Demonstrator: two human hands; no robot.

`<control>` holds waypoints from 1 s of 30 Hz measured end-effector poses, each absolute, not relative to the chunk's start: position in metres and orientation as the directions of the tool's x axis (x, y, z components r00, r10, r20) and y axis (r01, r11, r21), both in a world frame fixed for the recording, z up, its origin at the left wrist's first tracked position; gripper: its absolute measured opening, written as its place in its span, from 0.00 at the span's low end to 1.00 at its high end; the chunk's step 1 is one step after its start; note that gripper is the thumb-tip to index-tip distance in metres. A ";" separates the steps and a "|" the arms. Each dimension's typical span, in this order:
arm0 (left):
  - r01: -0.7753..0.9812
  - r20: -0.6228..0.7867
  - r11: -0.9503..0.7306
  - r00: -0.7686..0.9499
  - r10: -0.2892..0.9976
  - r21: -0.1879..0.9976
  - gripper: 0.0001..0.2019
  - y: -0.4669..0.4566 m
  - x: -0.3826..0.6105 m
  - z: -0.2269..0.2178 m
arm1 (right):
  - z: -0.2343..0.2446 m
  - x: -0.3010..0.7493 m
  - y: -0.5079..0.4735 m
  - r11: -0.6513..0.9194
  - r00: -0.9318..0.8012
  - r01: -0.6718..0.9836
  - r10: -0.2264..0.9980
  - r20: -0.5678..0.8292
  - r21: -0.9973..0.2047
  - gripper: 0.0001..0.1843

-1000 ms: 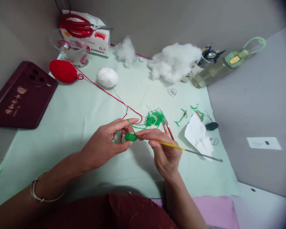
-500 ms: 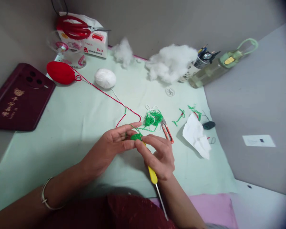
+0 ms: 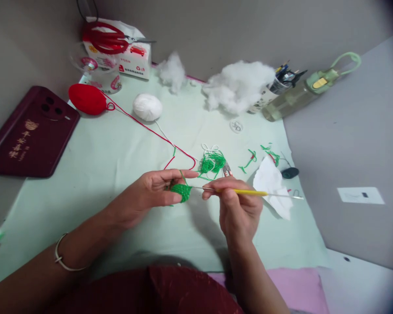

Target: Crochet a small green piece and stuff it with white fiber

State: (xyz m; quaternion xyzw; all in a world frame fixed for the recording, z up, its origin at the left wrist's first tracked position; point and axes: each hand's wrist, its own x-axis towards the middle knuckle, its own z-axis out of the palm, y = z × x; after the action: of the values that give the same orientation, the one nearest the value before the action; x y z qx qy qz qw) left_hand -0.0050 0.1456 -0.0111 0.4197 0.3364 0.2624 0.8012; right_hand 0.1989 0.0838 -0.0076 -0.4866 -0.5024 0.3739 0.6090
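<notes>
My left hand (image 3: 150,196) pinches a small green crocheted piece (image 3: 180,192) between thumb and fingers, above a pale green mat (image 3: 101,165). Green yarn runs over its forefinger toward a loose green yarn tangle (image 3: 211,163). My right hand (image 3: 239,209) is closed on a crochet hook (image 3: 249,192) with a yellow handle; the hook lies level, its metal tip at the green piece, its other end pointing right. A red thread (image 3: 144,126) leads from near my left hand to a red crocheted piece (image 3: 87,98) at the back left.
A white yarn ball (image 3: 147,106), stuffing fluff (image 3: 239,85), a box with red scissors (image 3: 109,37), a pen cup (image 3: 275,89), a bottle (image 3: 301,93), orange snips (image 3: 228,170), crumpled white paper (image 3: 273,185) and a maroon phone case (image 3: 29,133) lie around.
My right hand swung the hook from pointing down toward my body to lying level, handle to the right, and drew back slightly from the green piece. My left hand kept its hold.
</notes>
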 end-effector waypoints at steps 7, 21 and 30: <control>-0.134 -0.349 0.578 0.681 0.643 0.805 0.25 0.143 -0.003 -0.011 | -0.008 0.193 0.092 0.174 0.211 -0.212 0.969 0.129 -0.962 0.08; -0.200 -0.321 0.615 0.709 0.628 0.762 0.20 0.141 0.000 -0.018 | -0.009 0.197 0.093 0.104 0.239 -0.240 0.970 0.045 -0.965 0.11; -0.132 -0.257 0.435 0.643 0.722 0.890 0.29 0.129 0.007 -0.008 | -0.013 0.187 0.091 0.341 0.135 0.175 0.921 0.366 -0.923 0.07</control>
State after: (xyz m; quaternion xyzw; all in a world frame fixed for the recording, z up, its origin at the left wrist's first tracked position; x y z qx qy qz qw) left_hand 0.0073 0.1292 -0.0076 0.4561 0.3230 0.2726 0.7832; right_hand 0.1874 0.0906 -0.0130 -0.4766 -0.5750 0.3196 0.5832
